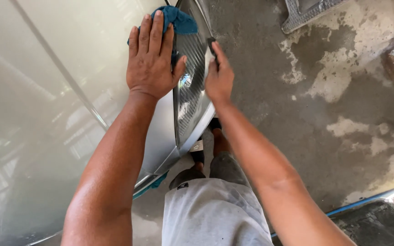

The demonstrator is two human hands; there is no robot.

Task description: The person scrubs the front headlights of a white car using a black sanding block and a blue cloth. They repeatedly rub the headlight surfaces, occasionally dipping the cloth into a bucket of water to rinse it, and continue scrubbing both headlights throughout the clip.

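Car body: I see a pale, glossy panel [46, 114] filling the left of my view, with a dark seam line running diagonally down it.
Left hand: my left hand [151, 59] lies flat, fingers spread and straight, palm pressing down on a blue cloth [178, 20]; it pins the cloth rather than curling round it.
Blue cloth: bunched under and just beyond the fingertips, on the panel right at the headlight's upper inner edge.
Headlight: the ribbed clear lens [190, 91] lies between my two hands, its long axis running away from me, from the narrow tip near my legs up toward the top of the view.
Right hand: my right hand [219, 77] sits on the lens's outer edge, fingers closed round a small dark object [212, 45]; what that object is I cannot tell.
Nearer hand: both touch the lens's borders; the left is on the panel side, the right on the floor side.
Floor: wet, patchy concrete [324, 114] to the right, with my grey shorts [215, 214] below.
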